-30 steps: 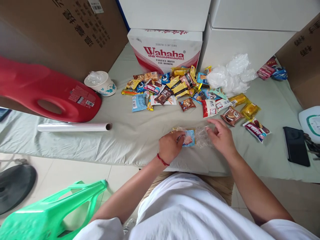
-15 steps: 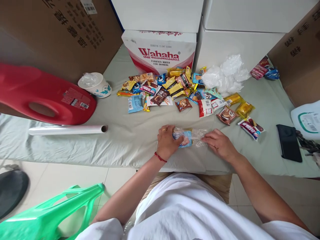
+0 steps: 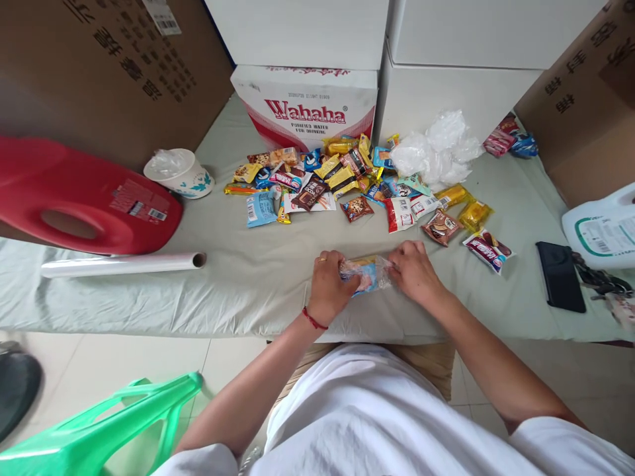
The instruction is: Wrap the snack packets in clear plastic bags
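Note:
In front of me on the cloth lies a blue snack packet inside a clear plastic bag [image 3: 368, 276]. My left hand [image 3: 331, 283] is closed on the bag's left end, its thumb over the packet. At the other end, the fingers of my right hand [image 3: 415, 271] pinch the gathered clear plastic. Something yellowish shows through the plastic along its far edge. Farther back, a pile of wrapped snacks [image 3: 311, 192] spreads over the cloth, with a heap of clear plastic bags [image 3: 439, 153] at its right.
A plastic film roll [image 3: 124, 264], a red jug [image 3: 99, 198] and a paper cup [image 3: 186, 175] are on the left. To the right lie a black phone [image 3: 560, 276] and keys [image 3: 608, 281] beside a white jug [image 3: 602, 231]. Boxes [image 3: 310, 109] line the back; a green stool [image 3: 109, 423] stands below.
My right hand has moved in toward the left, bringing the loose plastic end closer against the packet. My left hand keeps its hold. The whole view has shifted slightly.

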### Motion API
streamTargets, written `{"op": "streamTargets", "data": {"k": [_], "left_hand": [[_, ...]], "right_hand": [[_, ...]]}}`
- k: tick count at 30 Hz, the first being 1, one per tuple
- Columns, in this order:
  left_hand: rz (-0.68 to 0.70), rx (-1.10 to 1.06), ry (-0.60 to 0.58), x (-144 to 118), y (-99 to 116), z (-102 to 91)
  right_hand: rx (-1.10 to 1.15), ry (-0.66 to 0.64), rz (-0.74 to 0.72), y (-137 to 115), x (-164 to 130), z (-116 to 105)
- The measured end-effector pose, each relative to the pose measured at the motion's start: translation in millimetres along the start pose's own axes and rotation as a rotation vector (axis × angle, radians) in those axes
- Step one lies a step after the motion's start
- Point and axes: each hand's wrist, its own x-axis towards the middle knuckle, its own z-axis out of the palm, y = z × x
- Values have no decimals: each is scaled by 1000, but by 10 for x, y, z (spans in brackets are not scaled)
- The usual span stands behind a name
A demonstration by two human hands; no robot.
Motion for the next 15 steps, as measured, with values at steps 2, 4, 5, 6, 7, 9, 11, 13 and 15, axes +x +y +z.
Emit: {"op": "streamTargets", "data": {"k": [2,4,5,6,7,9,11,13,15], "left_hand": [[60,-3,84,-85,82,45],[122,60,148,-167,183,138],[160,106,157,-201,231,198],[204,149,147,-229,272,262],[254,181,120,-249,302,326],[361,199,42,-272,327,427],[438,146,-23,-286,313,474],[467,-2,-69,-305,280,468],[451,-235,-96,-327,248,439]], "right_hand": [[90,30,50,-144,-108,4],[323,8,132,-294,-200,23],[497,-2,181,-360,-231,47],[692,0,237,-415,-252,78],[891,13,300,-456,-264,115],[1229,38,411,-497,-275,181],[1412,20,472,-496,-281,220],[1479,-20,486,-476,-284,231],[1498,-33,484,-458,-275,237]]}}
